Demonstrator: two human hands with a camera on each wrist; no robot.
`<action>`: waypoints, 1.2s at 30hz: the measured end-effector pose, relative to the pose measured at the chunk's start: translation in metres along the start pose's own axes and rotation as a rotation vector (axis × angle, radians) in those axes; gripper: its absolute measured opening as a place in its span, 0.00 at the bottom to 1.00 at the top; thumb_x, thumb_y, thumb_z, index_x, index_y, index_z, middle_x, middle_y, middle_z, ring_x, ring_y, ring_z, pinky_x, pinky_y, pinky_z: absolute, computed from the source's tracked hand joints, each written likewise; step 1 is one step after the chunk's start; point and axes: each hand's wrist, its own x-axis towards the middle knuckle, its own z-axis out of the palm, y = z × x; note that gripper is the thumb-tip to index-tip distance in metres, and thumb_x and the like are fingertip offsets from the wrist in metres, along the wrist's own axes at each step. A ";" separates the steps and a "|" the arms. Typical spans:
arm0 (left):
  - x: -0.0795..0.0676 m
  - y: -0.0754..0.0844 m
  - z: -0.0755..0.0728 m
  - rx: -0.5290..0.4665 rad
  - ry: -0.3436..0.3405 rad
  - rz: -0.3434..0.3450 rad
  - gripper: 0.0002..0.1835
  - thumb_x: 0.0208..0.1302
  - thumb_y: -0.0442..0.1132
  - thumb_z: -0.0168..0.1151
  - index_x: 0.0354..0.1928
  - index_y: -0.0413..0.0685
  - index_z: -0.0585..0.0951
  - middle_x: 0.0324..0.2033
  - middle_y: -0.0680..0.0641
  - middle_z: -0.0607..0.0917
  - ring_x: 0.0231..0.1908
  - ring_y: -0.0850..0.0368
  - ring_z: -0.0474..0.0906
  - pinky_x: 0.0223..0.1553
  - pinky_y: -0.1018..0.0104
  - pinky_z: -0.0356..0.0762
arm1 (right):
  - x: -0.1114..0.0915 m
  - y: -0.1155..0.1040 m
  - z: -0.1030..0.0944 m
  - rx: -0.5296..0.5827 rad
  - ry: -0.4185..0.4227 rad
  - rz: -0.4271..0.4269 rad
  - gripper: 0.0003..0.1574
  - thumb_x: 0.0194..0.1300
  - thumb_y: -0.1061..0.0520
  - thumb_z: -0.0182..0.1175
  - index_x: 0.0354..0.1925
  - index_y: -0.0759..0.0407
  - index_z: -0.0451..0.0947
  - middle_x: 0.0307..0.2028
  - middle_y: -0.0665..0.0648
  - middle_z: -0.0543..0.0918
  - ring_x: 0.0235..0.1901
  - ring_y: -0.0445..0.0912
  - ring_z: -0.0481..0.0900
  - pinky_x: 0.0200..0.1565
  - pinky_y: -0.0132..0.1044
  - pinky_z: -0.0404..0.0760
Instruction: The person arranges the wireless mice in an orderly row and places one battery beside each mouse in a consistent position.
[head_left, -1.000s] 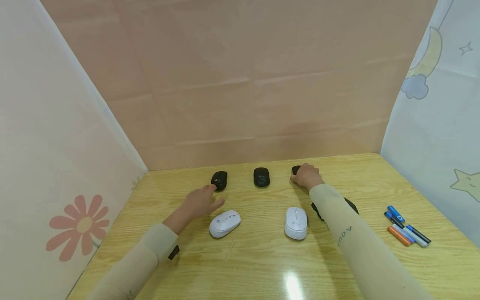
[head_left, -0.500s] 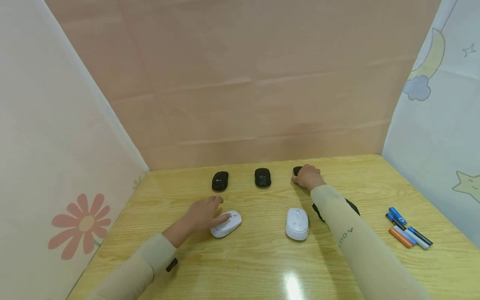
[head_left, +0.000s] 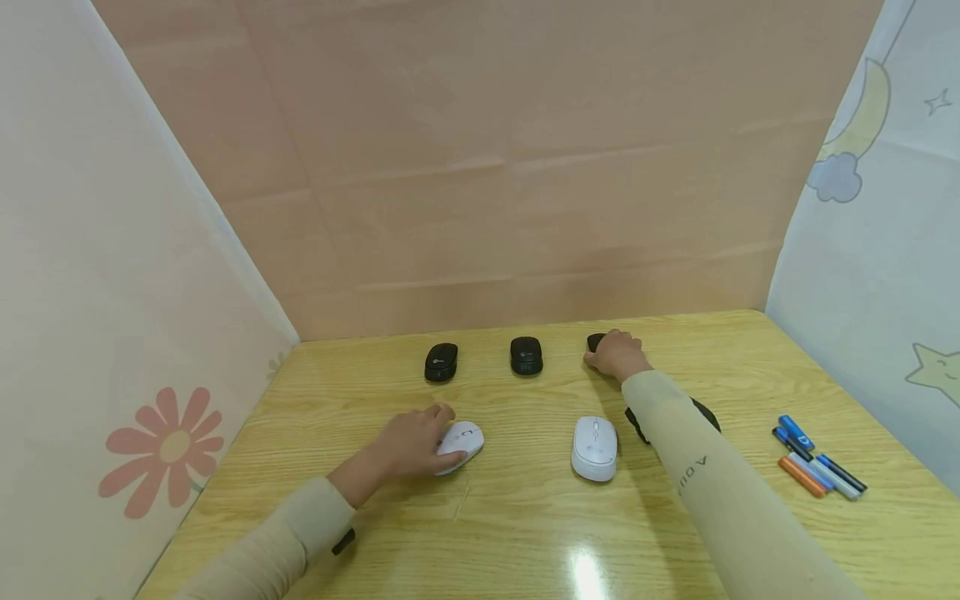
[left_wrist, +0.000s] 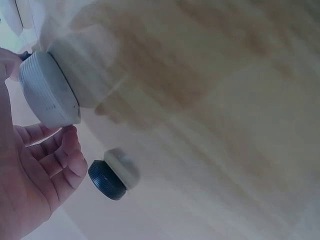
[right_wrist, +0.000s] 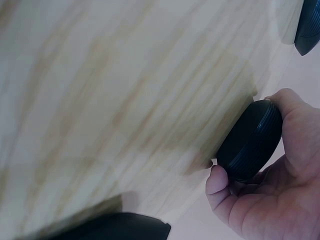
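Note:
My left hand [head_left: 414, 442] holds a white computer mouse [head_left: 468, 435] by its sides, thumb on the near side and fingers on the far side. The left wrist view shows the ribbed end of this white mouse [left_wrist: 46, 90] between thumb and fingers, at the tabletop. At the back right, my right hand [head_left: 618, 355] grips a black mouse [head_left: 596, 341], mostly covered by the hand. Its ribbed body [right_wrist: 252, 140] sits between thumb and fingertips in the right wrist view.
Two more black mice, one left [head_left: 441, 362] and one central [head_left: 526, 356], stand along the back. A second white mouse [head_left: 595, 448] lies right of centre. Marker pens [head_left: 821, 467] lie at the right. A black object [head_left: 707, 414] is partly hidden by the right sleeve.
My left hand has come back from beside the left black mouse to the left white mouse and taken hold of it. The right hand has stayed on its black mouse.

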 end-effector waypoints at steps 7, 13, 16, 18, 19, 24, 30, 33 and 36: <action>0.000 0.003 0.004 0.036 0.021 0.034 0.35 0.61 0.66 0.54 0.57 0.44 0.73 0.46 0.43 0.81 0.34 0.56 0.79 0.30 0.62 0.75 | 0.000 0.000 0.000 0.000 -0.002 0.006 0.48 0.71 0.42 0.49 0.60 0.89 0.54 0.54 0.84 0.65 0.53 0.73 0.66 0.54 0.60 0.64; 0.001 0.004 0.004 0.064 0.003 0.043 0.35 0.61 0.67 0.53 0.56 0.45 0.73 0.41 0.47 0.79 0.30 0.59 0.74 0.29 0.65 0.72 | -0.001 -0.001 -0.002 -0.015 -0.008 0.004 0.48 0.71 0.42 0.49 0.60 0.89 0.54 0.55 0.84 0.64 0.54 0.73 0.65 0.55 0.61 0.63; 0.001 0.005 0.004 0.070 -0.016 0.040 0.35 0.61 0.68 0.52 0.55 0.46 0.72 0.39 0.49 0.79 0.29 0.60 0.72 0.29 0.66 0.71 | -0.002 -0.001 -0.003 -0.018 -0.009 0.003 0.48 0.72 0.42 0.49 0.60 0.89 0.54 0.54 0.84 0.64 0.54 0.73 0.65 0.56 0.60 0.63; 0.001 0.006 0.003 0.073 -0.020 0.040 0.34 0.61 0.68 0.52 0.55 0.47 0.72 0.40 0.48 0.79 0.28 0.60 0.72 0.29 0.65 0.71 | -0.002 -0.002 -0.003 -0.017 -0.010 0.001 0.48 0.72 0.42 0.48 0.60 0.89 0.54 0.54 0.84 0.64 0.54 0.73 0.65 0.56 0.60 0.63; 0.001 0.006 0.003 0.075 -0.022 0.040 0.34 0.61 0.68 0.52 0.54 0.47 0.72 0.40 0.48 0.79 0.28 0.59 0.72 0.29 0.65 0.71 | -0.002 -0.002 -0.003 -0.017 -0.011 0.001 0.48 0.72 0.42 0.48 0.60 0.89 0.53 0.55 0.84 0.64 0.54 0.73 0.65 0.56 0.60 0.63; 0.002 0.006 0.004 0.092 -0.033 0.041 0.35 0.61 0.69 0.52 0.55 0.47 0.71 0.42 0.47 0.79 0.30 0.58 0.73 0.31 0.63 0.72 | -0.002 -0.002 -0.001 -0.012 -0.012 0.000 0.48 0.72 0.43 0.48 0.61 0.89 0.53 0.55 0.84 0.64 0.54 0.73 0.65 0.57 0.61 0.62; 0.004 0.005 0.006 0.104 -0.059 0.044 0.35 0.61 0.69 0.50 0.56 0.47 0.71 0.43 0.46 0.79 0.31 0.57 0.74 0.33 0.62 0.73 | -0.001 -0.002 0.000 -0.009 -0.012 0.007 0.48 0.72 0.42 0.49 0.61 0.88 0.53 0.55 0.83 0.64 0.54 0.73 0.65 0.56 0.60 0.63; 0.005 0.005 0.006 0.101 -0.072 0.053 0.35 0.61 0.68 0.51 0.56 0.46 0.70 0.42 0.47 0.78 0.30 0.57 0.73 0.33 0.61 0.73 | 0.000 -0.002 0.000 -0.009 -0.013 0.011 0.48 0.71 0.42 0.49 0.61 0.88 0.53 0.55 0.83 0.64 0.54 0.73 0.65 0.56 0.60 0.63; 0.005 0.005 0.004 0.081 -0.086 0.056 0.34 0.61 0.67 0.52 0.56 0.45 0.70 0.40 0.48 0.78 0.30 0.58 0.72 0.35 0.60 0.73 | 0.001 -0.001 0.001 -0.008 -0.011 0.012 0.48 0.71 0.42 0.49 0.61 0.88 0.54 0.55 0.83 0.64 0.54 0.72 0.65 0.56 0.60 0.62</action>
